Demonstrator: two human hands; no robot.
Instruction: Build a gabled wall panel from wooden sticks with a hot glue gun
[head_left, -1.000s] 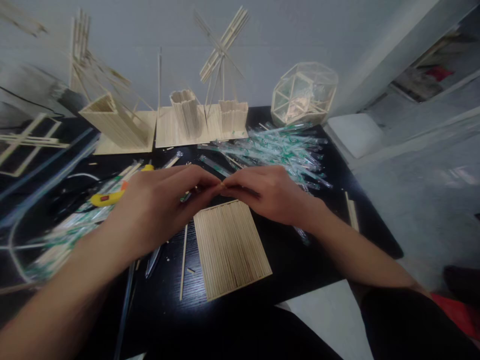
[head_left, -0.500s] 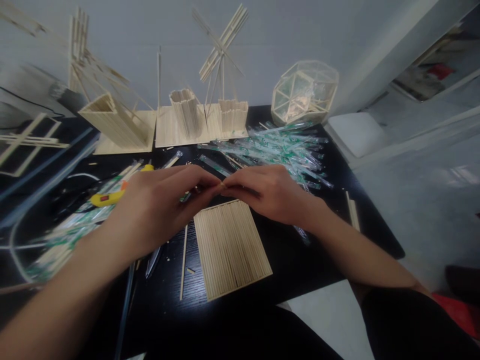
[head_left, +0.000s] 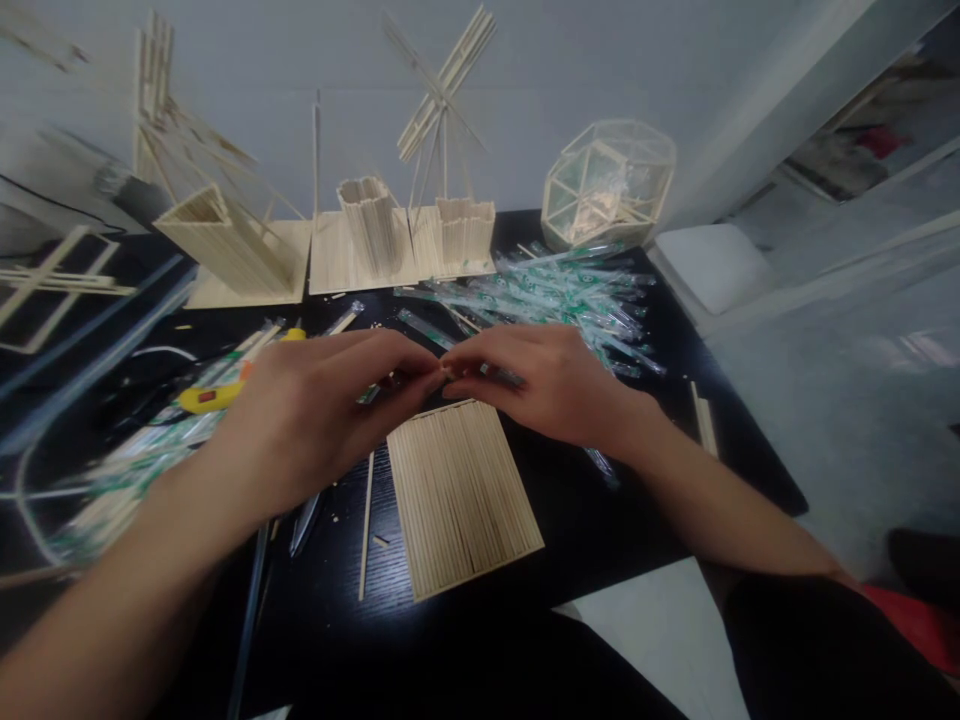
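Above the far edge of a flat panel of wooden sticks (head_left: pixel 465 500), my two hands meet at the fingertips. My left hand (head_left: pixel 322 410) is closed in a pinch, thumb against forefinger. Opposite it, my right hand (head_left: pixel 544 385) also pinches, its thumb slightly lower than the forefinger. A tiny pale bit shows between the fingertips, too small to name. Left of the panel lies a single thin wooden stick (head_left: pixel 367 525). A yellow glue gun (head_left: pixel 214 398) is partly hidden behind my left hand.
Stick-built models stand along the wall: a triangular tower (head_left: pixel 225 245), a wavy-walled column (head_left: pixel 371 225) and a windmill-like frame (head_left: pixel 442 100). Clear wrappers (head_left: pixel 570 295) are heaped behind my right hand. A faceted stick frame (head_left: pixel 609 185) sits at the back right of the black table (head_left: pixel 600 530).
My right thumb has dropped slightly away from its forefinger, widening the gap between them. My left hand stays almost where it was, and the panel lies still.
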